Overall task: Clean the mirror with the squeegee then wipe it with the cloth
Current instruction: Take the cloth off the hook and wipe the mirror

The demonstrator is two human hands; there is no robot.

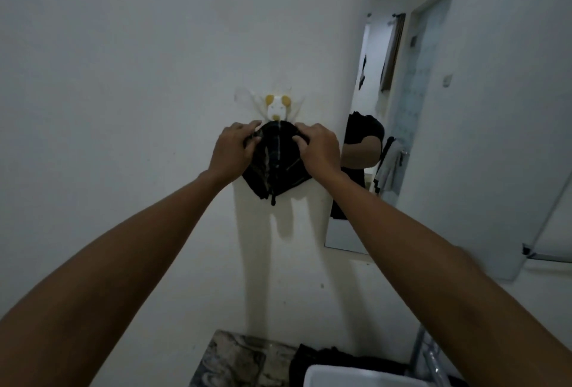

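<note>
A dark cloth (277,167) hangs on the white wall from a small white and yellow animal-shaped hook (277,107). My left hand (233,148) grips the cloth's upper left edge. At the upper right edge my right hand (318,149) pinches the cloth. The mirror (399,126) is on the wall to the right, seen at a sharp angle, and it reflects a person in a dark shirt. No squeegee is in view.
A marbled counter (235,358) lies below, with dark fabric (328,358) and the white rim of a basin (356,376) at the bottom edge. A glass shelf (544,225) juts out at the right. A metal tap (433,362) stands beside the basin.
</note>
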